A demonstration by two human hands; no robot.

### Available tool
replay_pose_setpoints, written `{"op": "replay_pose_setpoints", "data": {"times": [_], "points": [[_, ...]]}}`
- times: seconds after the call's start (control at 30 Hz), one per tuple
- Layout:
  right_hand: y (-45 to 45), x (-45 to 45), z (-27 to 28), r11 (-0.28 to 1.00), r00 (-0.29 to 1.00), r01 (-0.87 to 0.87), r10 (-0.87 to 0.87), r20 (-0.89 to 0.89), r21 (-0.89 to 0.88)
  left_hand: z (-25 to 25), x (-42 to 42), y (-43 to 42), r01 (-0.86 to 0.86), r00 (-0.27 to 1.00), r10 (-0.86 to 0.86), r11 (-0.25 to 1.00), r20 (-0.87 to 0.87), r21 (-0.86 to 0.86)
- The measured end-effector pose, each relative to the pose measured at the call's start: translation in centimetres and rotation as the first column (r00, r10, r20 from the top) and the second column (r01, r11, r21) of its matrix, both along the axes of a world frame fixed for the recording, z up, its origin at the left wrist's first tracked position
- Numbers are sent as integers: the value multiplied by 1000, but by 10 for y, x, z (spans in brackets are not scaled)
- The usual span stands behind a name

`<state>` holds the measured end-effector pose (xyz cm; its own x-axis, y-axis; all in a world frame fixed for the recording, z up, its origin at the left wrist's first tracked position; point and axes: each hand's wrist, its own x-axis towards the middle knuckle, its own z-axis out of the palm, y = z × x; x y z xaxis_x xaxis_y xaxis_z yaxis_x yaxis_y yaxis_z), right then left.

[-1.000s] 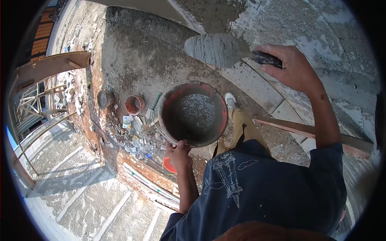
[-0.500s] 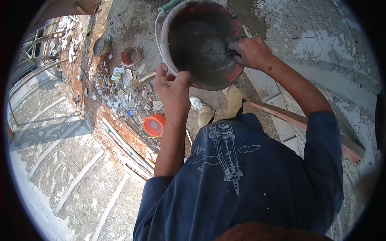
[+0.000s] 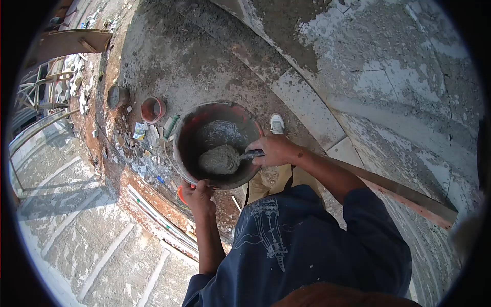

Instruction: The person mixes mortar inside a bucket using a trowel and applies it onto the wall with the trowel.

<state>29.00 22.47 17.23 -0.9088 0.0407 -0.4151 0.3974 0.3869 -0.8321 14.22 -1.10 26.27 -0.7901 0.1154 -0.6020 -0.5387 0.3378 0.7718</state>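
A large dark bucket [image 3: 191,134] with a worn reddish inside is in front of my body, tilted so that its inside faces me. My left hand [image 3: 200,196] is closed on its near left rim. In my right hand [image 3: 279,149], at the bucket's right side, is the dark handle of a trowel [image 3: 254,153]. The trowel's blade is hidden by a heap of wet grey mortar [image 3: 219,159] inside the bucket. A wire bail with a green grip [image 3: 172,127] hangs at the bucket's left side.
Two smaller buckets, one grey [image 3: 117,96] and one reddish [image 3: 153,109], stand at the left. Rubble [image 3: 134,153] and litter lie near them. A long wooden beam [image 3: 404,197] runs along the right. An orange container [image 3: 182,193] shows partly behind my left hand.
The bucket and both hands have moved lower in the view, closer to my body. The heap of mortar is now plainly visible at the trowel. A white shoe now shows right of the bucket.
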Motion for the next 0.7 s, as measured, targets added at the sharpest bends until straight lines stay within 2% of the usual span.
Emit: {"op": "replay_pose_setpoints", "data": {"times": [0.1, 0.17, 0.2, 0.27, 0.3, 0.33, 0.37, 0.4, 0.43, 0.5, 0.53, 0.57, 0.63, 0.7], "points": [[47, 27, -35, 918, 992, 120, -93, 89, -377, -17, 5, -5, -48, 998, 49, 998, 28, -36], [90, 51, -83, 751, 934, 316, -139, 329, -580, -26, 11, -1, -77, 996, 80, 996, 45, -53], [119, 64, -109, 638, 916, 389, -191, 354, -665, -31, 13, 1, -71, 996, 74, 995, 45, -69], [189, 84, -123, 633, 802, 595, -507, 316, -496, -37, 15, 1, -55, 997, 60, 993, 48, -105], [218, 92, -114, 661, 724, 688, -653, 222, -300, -35, 15, -2, -57, 997, 62, 992, 44, -112], [241, 104, -84, 639, 651, 759, -750, 118, -122, -37, 14, -1, -63, 997, 67, 992, 38, -106], [242, 105, -31, 580, 588, 799, -809, 8, -156, -37, 18, 1, -73, 996, 77, 992, 37, -99], [233, 101, 21, 629, 630, 777, -777, 20, -33, -30, 19, 5, -51, 997, 55, 995, 46, -91], [216, 96, 49, 708, 711, 703, -702, -46, 68, -23, 17, 17, -24, 998, 28, 997, 53, -70], [183, 81, 93, 803, 852, 523, -503, -145, 285, -14, 15, 26, 29, 998, -28, 999, 58, -26], [166, 73, 101, 805, 899, 439, -390, -201, 400, -11, 13, 26, 53, 997, -52, 999, 53, -4], [152, 64, 104, 782, 934, 352, -262, -241, 515, -9, 11, 28, 73, 996, -74, 997, 45, 20], [131, 36, 116, 773, 991, 127, -73, -112, 621, 11, 15, 45, 79, 997, -78, 993, -23, 84], [112, 9, 99, 585, 987, 76, 73, -146, 807, 31, 18, 57, 87, 994, -80, 991, -75, 105]]}}
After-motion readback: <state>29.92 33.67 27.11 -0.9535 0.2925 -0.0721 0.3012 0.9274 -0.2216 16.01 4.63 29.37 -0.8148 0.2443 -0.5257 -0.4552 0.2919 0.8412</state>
